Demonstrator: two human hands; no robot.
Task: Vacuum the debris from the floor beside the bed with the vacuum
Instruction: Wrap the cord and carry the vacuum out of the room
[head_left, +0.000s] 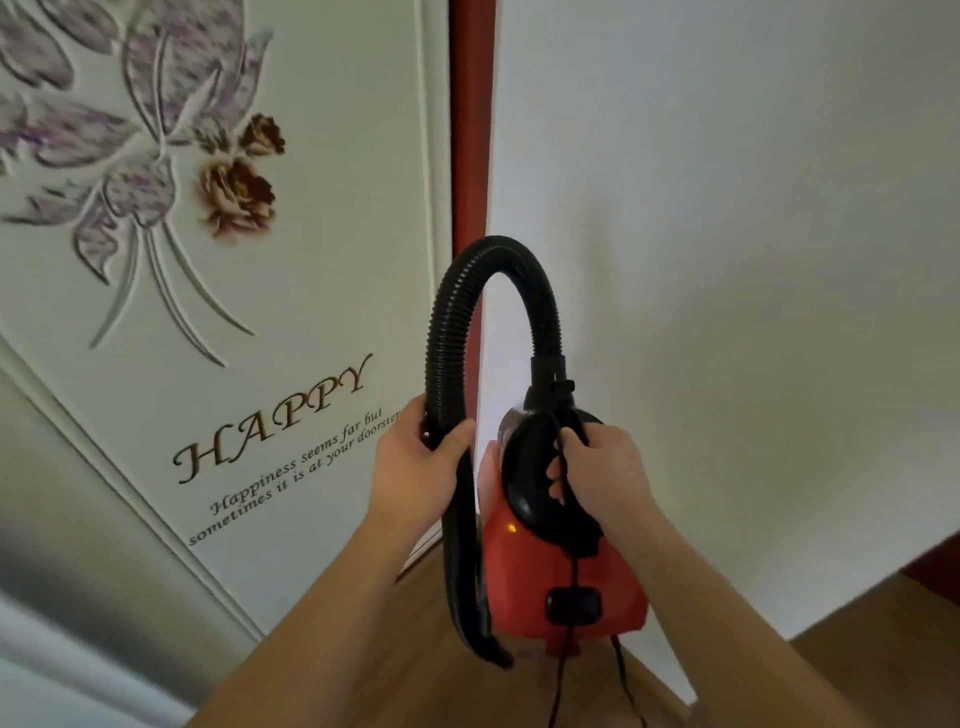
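Two hands mid-frame: left hand (415, 462), right hand (602, 473). One red vacuum (566, 587), lower centre. One black hose (452, 332) looped above it. One black cord (625, 680), two strands showing at bottom. One decorated panel (332, 260), left. Two brown flowers on it: upper flower (262, 136), lower flower (236, 192). One red strip (470, 130), top centre.

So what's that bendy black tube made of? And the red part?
The black hose looks like flexible plastic: fine ribs, dull sheen, bent in an arch. The red vacuum body looks like hard moulded plastic, smooth and slightly glossy.
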